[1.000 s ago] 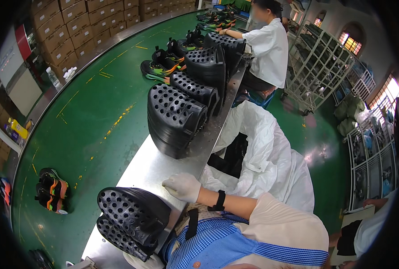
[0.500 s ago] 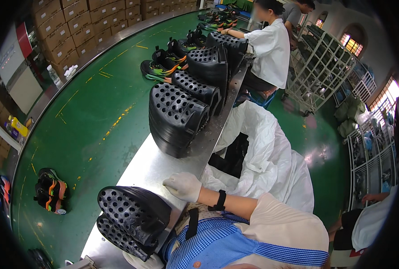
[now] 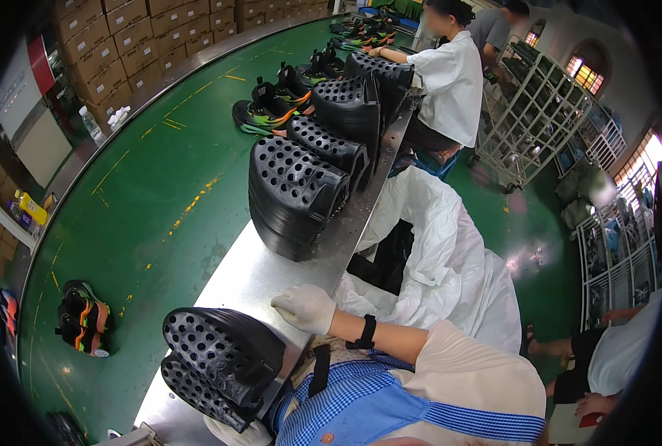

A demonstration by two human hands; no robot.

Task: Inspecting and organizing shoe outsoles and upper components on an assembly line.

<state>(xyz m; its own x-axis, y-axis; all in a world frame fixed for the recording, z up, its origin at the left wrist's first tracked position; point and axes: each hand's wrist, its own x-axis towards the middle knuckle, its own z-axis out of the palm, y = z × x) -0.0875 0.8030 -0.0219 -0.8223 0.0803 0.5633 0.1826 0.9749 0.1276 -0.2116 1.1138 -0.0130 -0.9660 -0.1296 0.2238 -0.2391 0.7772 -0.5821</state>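
Observation:
My right hand, in a white glove, rests with curled fingers on the metal bench strip; nothing shows in it. Nearer, two stacks of black, hole-studded curved pieces stand side by side: a larger stack and a smaller stack. They look like nested shoe insoles. My left hand, also gloved, is mostly hidden beside the smaller stack, and its fingers do not show. Beyond my right hand stands another tall black stack, with several more behind it.
The green conveyor belt carries a pair of black-orange shoes and several more shoes. A white sack with black contents hangs beside the bench. A co-worker in white sits farther along. Wheeled racks stand at right.
My hands and the black stacks stay almost still. At the lower right, another person has shifted, with a leg and hands showing more. The person in grey at the back leans differently.

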